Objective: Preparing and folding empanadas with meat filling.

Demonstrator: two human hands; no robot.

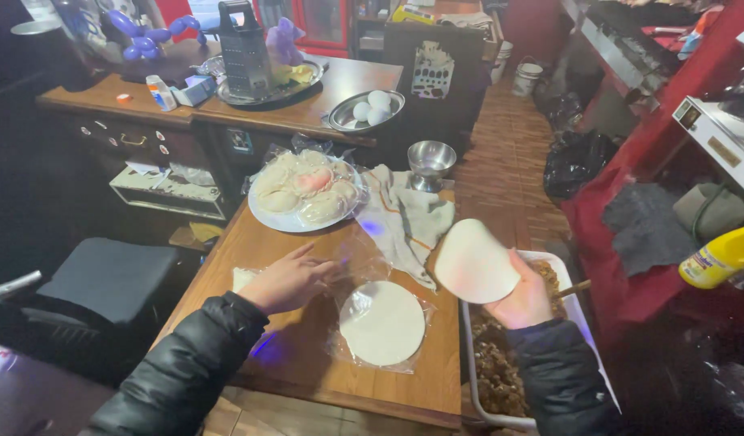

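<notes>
Pale dough round droops over the right hand, which cups it at 3 o'clock above the filling tray; likely soft, tearable, best supported underneath; left hand rests open on the table

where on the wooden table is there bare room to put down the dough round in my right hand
Bare wood lies along the wooden table's near edge, left of the flat white dough disc on clear plastic, under the left hand. The far end is crowded: plastic-covered plate of dumplings, crumpled cloth. Your right hand holds the round dough wrapper.
</notes>
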